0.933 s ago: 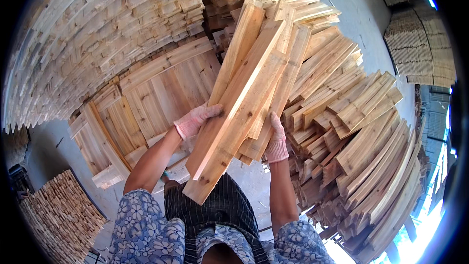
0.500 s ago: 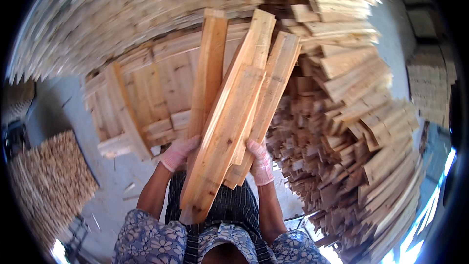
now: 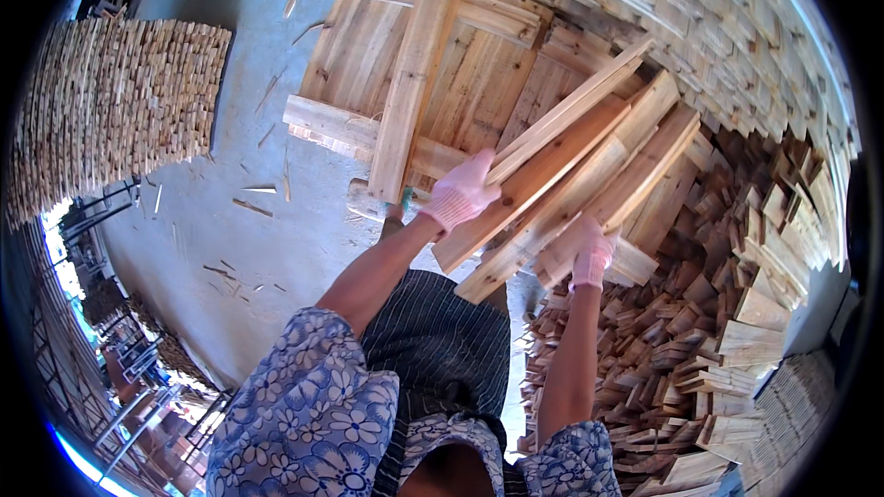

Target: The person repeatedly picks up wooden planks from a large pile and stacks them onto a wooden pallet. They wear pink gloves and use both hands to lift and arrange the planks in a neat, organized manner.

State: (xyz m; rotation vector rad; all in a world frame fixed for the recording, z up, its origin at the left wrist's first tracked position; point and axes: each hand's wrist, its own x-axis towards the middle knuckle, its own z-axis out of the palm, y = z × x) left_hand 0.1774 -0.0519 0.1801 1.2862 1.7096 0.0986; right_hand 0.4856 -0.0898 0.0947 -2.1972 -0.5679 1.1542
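Flanking the wooden boards (image 3: 541,178), left hand (image 3: 466,190) and right hand (image 3: 587,247) hold them

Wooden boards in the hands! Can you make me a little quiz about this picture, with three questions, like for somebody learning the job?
1. True or false: only the left hand touches the wooden boards.
2. Pick one. What covers the right hand?
A) a black mitten
B) a pink glove
C) nothing at all
3. Fill the gap: the blue and white sleeves have a ____ pattern.

Key:
1. False; the right hand touches them too.
2. B
3. flower
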